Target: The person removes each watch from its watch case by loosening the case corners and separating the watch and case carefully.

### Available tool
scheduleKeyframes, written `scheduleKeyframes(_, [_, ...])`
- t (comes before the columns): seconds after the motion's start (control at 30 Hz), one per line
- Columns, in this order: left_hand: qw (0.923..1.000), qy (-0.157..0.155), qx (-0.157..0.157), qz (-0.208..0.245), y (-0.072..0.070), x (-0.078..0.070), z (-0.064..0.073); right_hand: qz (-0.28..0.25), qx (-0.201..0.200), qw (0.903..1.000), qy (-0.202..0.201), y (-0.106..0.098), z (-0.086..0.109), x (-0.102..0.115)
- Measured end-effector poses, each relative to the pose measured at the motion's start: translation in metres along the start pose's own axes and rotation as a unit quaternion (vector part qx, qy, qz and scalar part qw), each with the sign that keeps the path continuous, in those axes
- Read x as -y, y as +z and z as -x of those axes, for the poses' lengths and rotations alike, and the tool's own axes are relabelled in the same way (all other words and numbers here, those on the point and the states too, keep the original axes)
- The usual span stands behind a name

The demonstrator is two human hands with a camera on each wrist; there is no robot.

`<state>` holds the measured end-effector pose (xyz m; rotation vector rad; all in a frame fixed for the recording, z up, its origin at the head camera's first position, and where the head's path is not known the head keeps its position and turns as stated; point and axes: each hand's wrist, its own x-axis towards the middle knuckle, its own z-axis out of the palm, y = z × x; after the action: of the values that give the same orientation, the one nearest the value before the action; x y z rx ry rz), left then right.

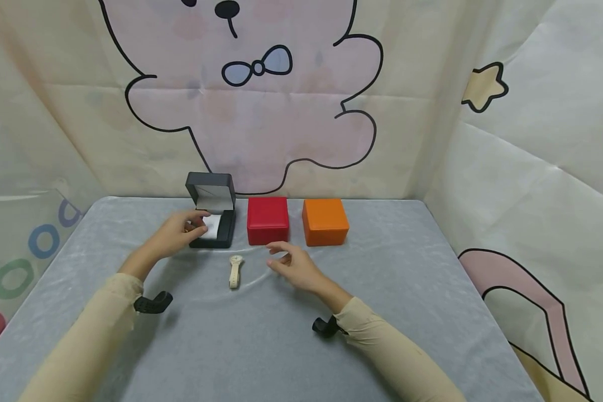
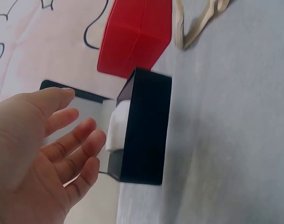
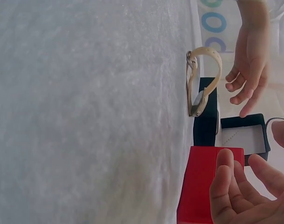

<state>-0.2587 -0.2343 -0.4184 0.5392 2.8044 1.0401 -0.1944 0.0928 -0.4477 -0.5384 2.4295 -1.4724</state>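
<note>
1. Currently, the left hand [image 1: 180, 232] is at the black box [image 1: 226, 230], lid raised, white cushion [image 1: 213, 224] inside; its fingers are loosely spread, gripping nothing.
2. The right hand [image 1: 297, 269], fingers slightly bent, holds nothing near the red box [image 1: 268, 219].
3. The watch [image 1: 235, 272], strap looped, rests on the table [image 1: 241, 357] between both hands; the orange box [image 1: 325, 222] stands right of the red one.

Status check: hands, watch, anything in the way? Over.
Left hand empty, at the open black box. Right hand empty, near the red box. Watch on the cloth, unheld. Nothing seen between it and right hand.
</note>
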Motion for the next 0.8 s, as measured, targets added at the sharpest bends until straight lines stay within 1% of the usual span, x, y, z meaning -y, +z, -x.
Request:
scheduleKeyframes(0.17, [0.9998, 0.012, -0.008, 0.014, 0.007, -0.007, 0.004, 0.005, -0.007, 0.9999, -0.014, -0.005, 0.003, 0.0])
scheduleKeyframes(0.23, [0.9998, 0.011, -0.008, 0.012, 0.008, -0.011, 0.004, 0.005, -0.01, 0.9999, -0.012, -0.007, 0.005, 0.0])
scheduleKeyframes(0.4, [0.9996, 0.022, -0.015, 0.009, 0.01, -0.021, 0.003, 0.003, -0.018, 0.9998, -0.003, -0.012, 0.008, -0.004])
scheduleKeyframes(0.53, [0.9991, 0.03, -0.02, 0.023, 0.014, -0.029, 0.0, -0.002, -0.026, 0.9997, -0.004, -0.012, 0.007, -0.009])
scheduleKeyframes(0.67, [0.9988, 0.029, -0.02, 0.033, 0.02, -0.035, -0.004, -0.012, -0.03, 0.9995, -0.004, -0.012, 0.006, -0.012])
scheduleKeyframes(0.8, [0.9978, 0.033, -0.021, 0.052, 0.025, -0.039, -0.01, -0.015, -0.041, 0.999, -0.014, -0.014, 0.004, -0.014])
